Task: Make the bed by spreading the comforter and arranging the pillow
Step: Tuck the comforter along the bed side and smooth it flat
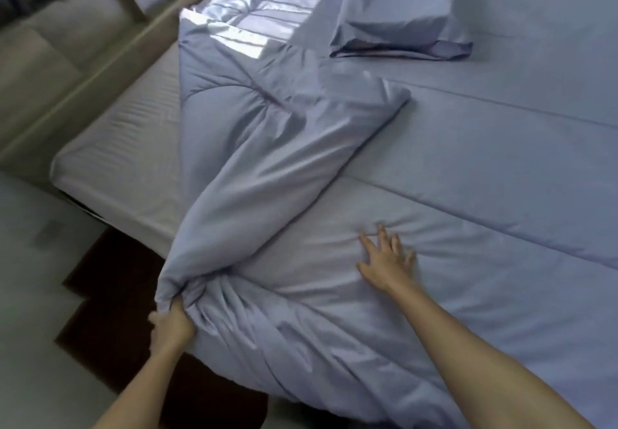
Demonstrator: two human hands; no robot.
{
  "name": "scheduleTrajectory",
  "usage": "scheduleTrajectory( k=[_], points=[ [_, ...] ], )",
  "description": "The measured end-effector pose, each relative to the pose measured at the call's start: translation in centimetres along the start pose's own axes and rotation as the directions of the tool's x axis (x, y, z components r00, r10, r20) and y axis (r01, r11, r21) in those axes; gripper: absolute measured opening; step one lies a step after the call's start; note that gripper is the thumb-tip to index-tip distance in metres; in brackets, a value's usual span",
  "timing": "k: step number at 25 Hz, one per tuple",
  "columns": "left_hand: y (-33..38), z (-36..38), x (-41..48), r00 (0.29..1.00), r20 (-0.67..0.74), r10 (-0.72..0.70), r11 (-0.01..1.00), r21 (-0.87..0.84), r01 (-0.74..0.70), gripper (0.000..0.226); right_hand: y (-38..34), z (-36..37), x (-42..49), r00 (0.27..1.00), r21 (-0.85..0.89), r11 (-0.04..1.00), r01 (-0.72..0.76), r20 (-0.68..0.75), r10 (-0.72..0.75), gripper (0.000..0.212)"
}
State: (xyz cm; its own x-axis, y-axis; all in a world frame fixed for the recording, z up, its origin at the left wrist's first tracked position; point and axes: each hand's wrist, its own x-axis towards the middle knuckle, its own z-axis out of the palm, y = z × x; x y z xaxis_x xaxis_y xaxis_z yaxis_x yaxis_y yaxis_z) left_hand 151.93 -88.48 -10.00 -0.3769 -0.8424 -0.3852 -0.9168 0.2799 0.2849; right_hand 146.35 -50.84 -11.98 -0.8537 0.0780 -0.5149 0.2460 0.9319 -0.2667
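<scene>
A blue-grey comforter (pixel 468 167) covers most of the bed, with one corner folded back over itself in a thick twisted ridge running from the middle down to the near left edge. My left hand (pixel 170 323) is shut on the bunched end of that fold at the bed's near corner. My right hand (pixel 388 258) lies flat on the comforter with fingers spread, to the right of the fold. A matching blue pillow (pixel 398 7) rests flat at the far end of the bed.
Bare grey mattress sheet (pixel 127 134) shows on the left where the comforter is pulled back. A beige upholstered bed frame (pixel 67 70) runs along the far left. A dark brown rug (pixel 110 294) lies on the pale floor under the near corner.
</scene>
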Motion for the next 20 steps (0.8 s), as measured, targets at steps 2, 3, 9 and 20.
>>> scheduleTrajectory(
  k=[2, 3, 9, 20],
  points=[
    [1.2, 0.5, 0.4, 0.993, -0.115, 0.037, 0.996, -0.08, -0.047, 0.055, -1.3, 0.4, 0.4, 1.0, 0.0, 1.0, 0.008, 0.006, -0.008, 0.067],
    [3.0, 0.9, 0.2, 0.957, -0.191, 0.22, 0.969, -0.074, -0.238, 0.048, -2.0, 0.7, 0.4, 1.0, 0.004, 1.0, 0.0, 0.003, 0.0, 0.067],
    [16.0, 5.8, -2.7, -0.019, 0.159, 0.987, -0.066, 0.293, -0.954, 0.062, -6.7, 2.7, 0.7, 0.985, 0.056, 0.99, -0.129, -0.111, 0.135, 0.063],
    [20.1, -5.1, 13.8, 0.204, 0.002, 0.979, 0.2, 0.203, -0.959, 0.069, -18.0, 6.5, 0.7, 0.957, 0.113, 0.955, -0.274, -0.07, 0.283, 0.064]
  ],
)
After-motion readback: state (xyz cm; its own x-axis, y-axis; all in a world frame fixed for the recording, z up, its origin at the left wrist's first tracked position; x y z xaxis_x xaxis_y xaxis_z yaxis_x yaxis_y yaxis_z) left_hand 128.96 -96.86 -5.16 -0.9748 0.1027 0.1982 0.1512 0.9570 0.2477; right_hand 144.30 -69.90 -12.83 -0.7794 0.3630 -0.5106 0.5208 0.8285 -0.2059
